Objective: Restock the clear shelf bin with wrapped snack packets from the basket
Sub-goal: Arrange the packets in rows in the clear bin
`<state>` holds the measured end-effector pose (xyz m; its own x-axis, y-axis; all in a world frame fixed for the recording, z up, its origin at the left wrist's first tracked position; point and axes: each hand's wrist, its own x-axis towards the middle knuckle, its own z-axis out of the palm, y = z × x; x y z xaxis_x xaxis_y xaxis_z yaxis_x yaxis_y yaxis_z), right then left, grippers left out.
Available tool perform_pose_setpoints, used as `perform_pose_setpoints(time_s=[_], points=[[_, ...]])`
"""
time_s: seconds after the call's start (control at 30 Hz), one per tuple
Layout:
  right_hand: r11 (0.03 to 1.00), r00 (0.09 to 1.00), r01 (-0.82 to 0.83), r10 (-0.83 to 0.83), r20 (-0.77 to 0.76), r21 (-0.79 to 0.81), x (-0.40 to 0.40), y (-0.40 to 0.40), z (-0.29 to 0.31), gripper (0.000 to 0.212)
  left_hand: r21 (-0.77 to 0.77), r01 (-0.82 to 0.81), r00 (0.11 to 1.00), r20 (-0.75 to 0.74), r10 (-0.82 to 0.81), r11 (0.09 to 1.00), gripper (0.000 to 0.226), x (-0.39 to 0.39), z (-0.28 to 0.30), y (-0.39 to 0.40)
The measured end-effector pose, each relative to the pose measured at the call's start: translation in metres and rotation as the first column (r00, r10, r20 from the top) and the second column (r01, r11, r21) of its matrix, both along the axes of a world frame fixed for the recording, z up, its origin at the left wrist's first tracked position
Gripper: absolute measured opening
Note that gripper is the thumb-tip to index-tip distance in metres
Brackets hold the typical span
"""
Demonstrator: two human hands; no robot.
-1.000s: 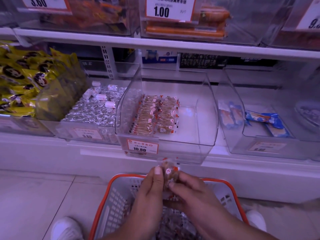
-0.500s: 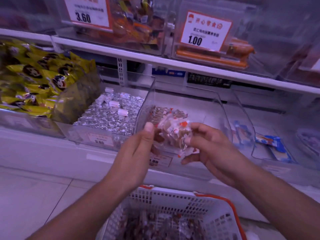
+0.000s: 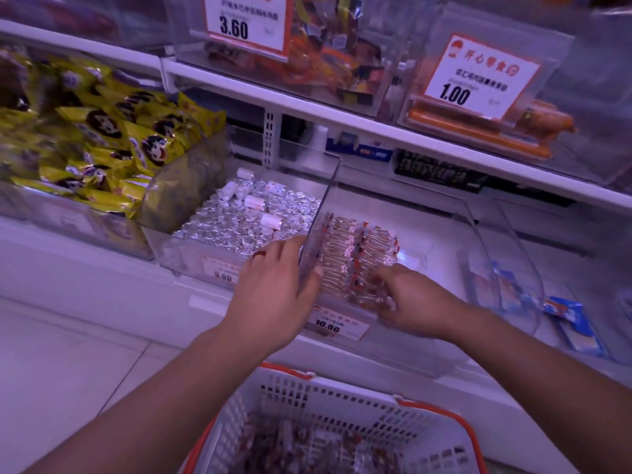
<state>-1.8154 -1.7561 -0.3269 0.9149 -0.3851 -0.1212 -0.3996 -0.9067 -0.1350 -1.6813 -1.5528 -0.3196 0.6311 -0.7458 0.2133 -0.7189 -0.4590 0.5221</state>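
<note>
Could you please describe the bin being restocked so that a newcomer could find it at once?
On the lower white shelf, find the clear plastic bin tagged 10.80. It sits right of the bin of silver foil sweets and alone holds two neat rows of red-and-white wrapped snack packets.

Price cards read 3.60, 1.00 and 10.80.

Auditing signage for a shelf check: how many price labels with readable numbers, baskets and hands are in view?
Price labels: 4 (3.60, 1.00, 9.60, 10.80)
Basket: 1
Hands: 2 (left hand on clear bin wall, right hand on snack packets)
Total: 7
</note>
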Motion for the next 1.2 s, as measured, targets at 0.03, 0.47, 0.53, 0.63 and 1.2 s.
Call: perform_pose_setpoints(time_s=[0.03,0.47,0.53,0.63,1.2], points=[[0.998,0.999,-0.012,0.01,-0.043,-0.063,-0.001,-0.001,0.0,0.048,0.006,0.003,1.0,0.011,-0.003,1.0,0.05,0.0,-0.002,0.0],[1.0,0.998,-0.014,0.013,-0.059,-0.021,0.008,-0.001,0.001,0.052,-0.036,-0.031,0.999,0.009,0.031,0.999,0.046,0.0,-0.011,-0.007],[0.999,0.999,-0.019,0.017,-0.049,-0.041,0.01,0.001,0.002,0.041,-0.043,-0.032,0.999,0.003,0.032,0.999,0.045,-0.001,-0.012,-0.008],[0.997,0.992,-0.025,0.016,-0.124,-0.068,0.008,0.001,0.003,0.044,-0.047,-0.028,1.0,0.005,0.028,0.999,0.045,-0.001,-0.013,-0.009],[0.977,0.964,0.167,-0.135,-0.229,0.13,0.027,0.003,-0.01,0.077,-0.077,-0.003,1.0,0.018,0.005,0.997,0.051,-0.004,-0.017,-0.007]])
